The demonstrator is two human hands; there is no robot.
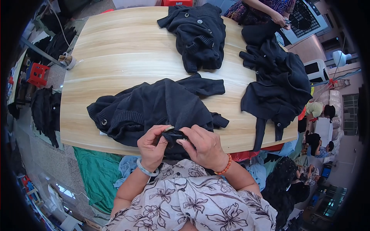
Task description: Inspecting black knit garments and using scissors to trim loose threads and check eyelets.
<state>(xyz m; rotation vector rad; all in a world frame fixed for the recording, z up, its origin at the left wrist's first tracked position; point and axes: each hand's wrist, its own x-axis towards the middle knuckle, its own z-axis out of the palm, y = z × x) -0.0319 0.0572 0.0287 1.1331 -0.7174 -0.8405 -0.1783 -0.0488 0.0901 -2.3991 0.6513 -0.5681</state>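
Note:
A dark knitted cardigan [154,102] lies bunched on the table in front of me, one sleeve stretching right. My left hand [153,146] pinches its near edge, beside a pale round button [169,128] at the fingertips. My right hand [204,145] is closed close to the left one. Between the two hands a small dark piece with a thin shiny line shows; the fingers hide most of it, so I cannot tell whether it is a tool or cloth. Another large button [104,122] shows at the cardigan's left end.
A second dark cardigan [198,38] lies at the table's far side. A third dark garment [277,77] spreads along the right edge, near a co-worker's hand [279,19]. Green cloth [96,173] hangs below the near edge. A red stool [37,74] stands left of the wooden table [111,46].

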